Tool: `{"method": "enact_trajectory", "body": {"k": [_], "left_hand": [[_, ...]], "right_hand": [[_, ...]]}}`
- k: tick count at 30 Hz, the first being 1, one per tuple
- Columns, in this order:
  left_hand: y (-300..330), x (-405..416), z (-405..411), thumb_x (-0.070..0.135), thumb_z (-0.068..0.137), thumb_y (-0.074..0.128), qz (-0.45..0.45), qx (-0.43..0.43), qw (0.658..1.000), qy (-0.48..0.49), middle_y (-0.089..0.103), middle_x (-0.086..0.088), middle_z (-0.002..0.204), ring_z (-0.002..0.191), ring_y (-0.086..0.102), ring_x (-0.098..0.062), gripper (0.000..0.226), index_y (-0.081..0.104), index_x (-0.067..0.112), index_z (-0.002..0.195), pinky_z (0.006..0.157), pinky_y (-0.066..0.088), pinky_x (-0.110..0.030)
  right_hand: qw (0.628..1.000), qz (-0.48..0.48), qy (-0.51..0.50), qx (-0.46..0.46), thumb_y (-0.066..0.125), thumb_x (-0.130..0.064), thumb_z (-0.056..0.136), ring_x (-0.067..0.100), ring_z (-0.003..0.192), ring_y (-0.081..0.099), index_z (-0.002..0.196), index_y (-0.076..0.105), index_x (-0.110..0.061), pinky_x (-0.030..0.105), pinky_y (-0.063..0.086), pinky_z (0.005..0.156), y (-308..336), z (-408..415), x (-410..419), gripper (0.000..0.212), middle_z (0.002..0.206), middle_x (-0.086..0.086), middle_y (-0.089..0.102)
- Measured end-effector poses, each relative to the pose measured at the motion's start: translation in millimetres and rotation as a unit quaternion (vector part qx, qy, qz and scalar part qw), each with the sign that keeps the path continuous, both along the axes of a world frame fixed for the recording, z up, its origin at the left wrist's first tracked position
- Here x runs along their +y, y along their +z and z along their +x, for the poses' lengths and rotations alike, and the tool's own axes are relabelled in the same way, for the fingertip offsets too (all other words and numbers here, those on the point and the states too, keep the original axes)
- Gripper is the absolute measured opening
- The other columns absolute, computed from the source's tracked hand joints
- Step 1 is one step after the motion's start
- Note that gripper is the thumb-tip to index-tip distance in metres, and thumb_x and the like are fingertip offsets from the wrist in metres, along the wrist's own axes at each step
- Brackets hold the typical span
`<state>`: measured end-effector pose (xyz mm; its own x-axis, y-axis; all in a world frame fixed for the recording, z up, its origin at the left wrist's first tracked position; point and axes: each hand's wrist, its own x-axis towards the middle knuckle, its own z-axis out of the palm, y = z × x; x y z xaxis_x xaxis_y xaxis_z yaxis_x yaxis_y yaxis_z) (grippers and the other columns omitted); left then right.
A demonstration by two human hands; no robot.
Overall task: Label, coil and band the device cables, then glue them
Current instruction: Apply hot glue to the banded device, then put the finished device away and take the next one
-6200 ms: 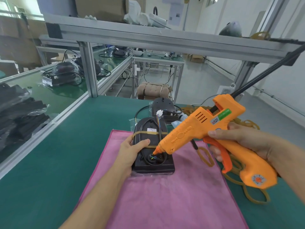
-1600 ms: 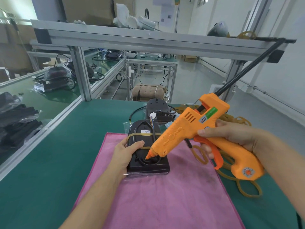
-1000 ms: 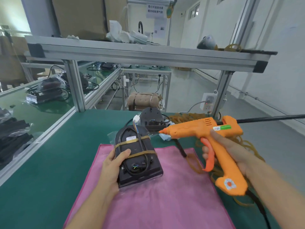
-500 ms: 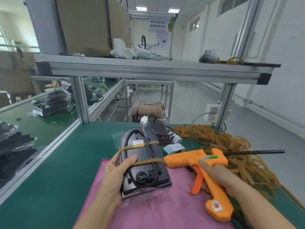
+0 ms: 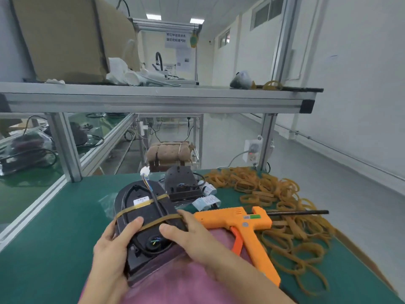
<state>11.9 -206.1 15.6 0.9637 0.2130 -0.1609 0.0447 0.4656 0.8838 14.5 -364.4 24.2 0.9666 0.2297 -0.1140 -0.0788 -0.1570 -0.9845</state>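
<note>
The glue gun (image 5: 236, 222), aimed at the device (image 5: 144, 224) seconds before, now lay on the table (image 5: 54, 227) just right of the hands. Both hands gripped the banded device: left hand (image 5: 114, 249) on its left edge, right hand (image 5: 188, 233) on its right. Gluing looked finished. Loose rubber bands (image 5: 285, 216) lay farther right; a shelf (image 5: 153, 99) crossed above.

My hands hold a matt black plastic device (image 5: 142, 220); beside it lie a smooth orange plastic glue gun (image 5: 243, 222), pink cloth (image 5: 175, 288) and rubber bands (image 5: 291, 227).
</note>
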Motion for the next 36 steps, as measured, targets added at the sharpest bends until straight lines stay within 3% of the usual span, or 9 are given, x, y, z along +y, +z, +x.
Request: {"method": "enact_trajectory", "body": {"k": [6,9,14,17,21,24,27,32,36], "left_hand": [[5.3,24.6,-7.5,0.020,0.081,0.068,0.037,-0.024,0.999,-0.025,0.076,-0.011,0.089,0.069,0.074,-0.026,0.028,0.066,0.017,0.109,0.050,0.058,-0.031],[-1.9,33.1,-13.8,0.018,0.085,0.064,0.053,-0.017,0.998,-0.028,0.071,-0.014,0.105,0.083,0.069,-0.026,0.041,0.057,0.013,0.125,0.070,0.056,-0.037],[1.4,56.2,-22.8,0.016,0.088,0.063,0.076,0.012,0.996,0.053,0.063,-0.006,0.112,0.076,0.061,-0.012,0.030,0.059,0.012,0.118,0.074,0.045,-0.024],[3.9,75.5,-27.7,0.008,0.091,0.059,0.083,-0.004,0.990,0.112,0.063,0.000,0.096,0.063,0.065,0.000,0.024,0.061,0.009,0.115,0.052,0.046,-0.007],[0.9,104.8,-34.5,0.005,0.090,0.060,0.056,0.003,0.988,0.147,0.074,-0.016,0.093,0.075,0.073,-0.030,0.026,0.064,0.015,0.114,0.050,0.056,-0.030],[4.2,130.4,-36.7,0.011,0.090,0.060,0.075,-0.028,0.978,0.192,0.076,0.002,0.091,0.080,0.074,-0.021,0.029,0.063,0.031,0.112,0.060,0.058,-0.032],[14.8,160.6,-38.7,0.008,0.091,0.060,0.091,-0.054,0.959,0.261,0.073,0.020,0.083,0.074,0.070,0.001,0.036,0.056,0.040,0.107,0.057,0.053,-0.015],[45.9,199.2,-49.9,0.008,0.092,0.059,0.117,-0.094,0.937,0.317,0.069,0.002,0.121,0.108,0.066,-0.017,0.063,0.039,0.035,0.145,0.096,0.052,-0.040],[75.4,237.4,-46.0,0.011,0.092,0.058,0.120,-0.107,0.919,0.361,0.065,0.003,0.126,0.109,0.065,-0.018,0.067,0.033,0.041,0.147,0.097,0.051,-0.045]], "right_hand": [[0.998,0.066,-0.020,0.013,0.067,-0.045,0.075,0.024,0.107,0.067,0.107,0.064,-0.029,0.045,0.054,0.094,2.1,12.0,30.2,0.036,0.116,0.003,0.069],[0.998,0.061,-0.024,0.013,0.067,-0.043,0.076,0.027,0.108,0.066,0.108,0.063,-0.024,0.046,0.053,0.095,2.7,16.0,43.7,0.037,0.115,0.007,0.069],[0.999,0.035,0.019,0.001,0.067,-0.047,0.080,0.009,0.101,0.065,0.106,0.056,-0.039,0.031,0.051,0.096,-0.2,18.9,72.3,0.030,0.107,-0.013,0.068],[0.998,0.011,0.066,-0.003,0.064,-0.055,0.083,0.006,0.104,0.063,0.130,0.042,-0.040,0.032,0.050,0.096,4.0,21.8,95.2,0.054,0.112,-0.019,0.062],[0.992,0.005,0.128,0.006,0.060,-0.052,0.088,0.012,0.097,0.068,0.130,0.043,-0.036,0.037,0.056,0.087,6.2,28.2,130.2,0.049,0.111,-0.014,0.066],[0.984,0.041,0.169,0.035,0.058,-0.044,0.093,0.021,0.088,0.073,0.141,0.038,-0.028,0.038,0.058,0.082,8.1,29.0,165.1,0.055,0.116,0.001,0.069],[0.976,0.065,0.207,0.020,0.055,-0.045,0.094,0.021,0.099,0.070,0.146,0.033,-0.027,0.043,0.057,0.088,13.1,28.9,201.3,0.059,0.123,0.000,0.066],[0.967,0.103,0.229,-0.036,0.056,-0.050,0.091,0.017,0.108,0.067,0.145,0.034,-0.032,0.041,0.055,0.092,33.8,30.9,255.9,0.062,0.129,-0.003,0.062],[0.964,0.095,0.224,-0.109,0.050,-0.057,0.092,0.022,0.132,0.046,0.148,0.031,-0.035,0.049,0.039,0.109,60.0,37.6,302.3,0.063,0.147,-0.001,0.042]]}}
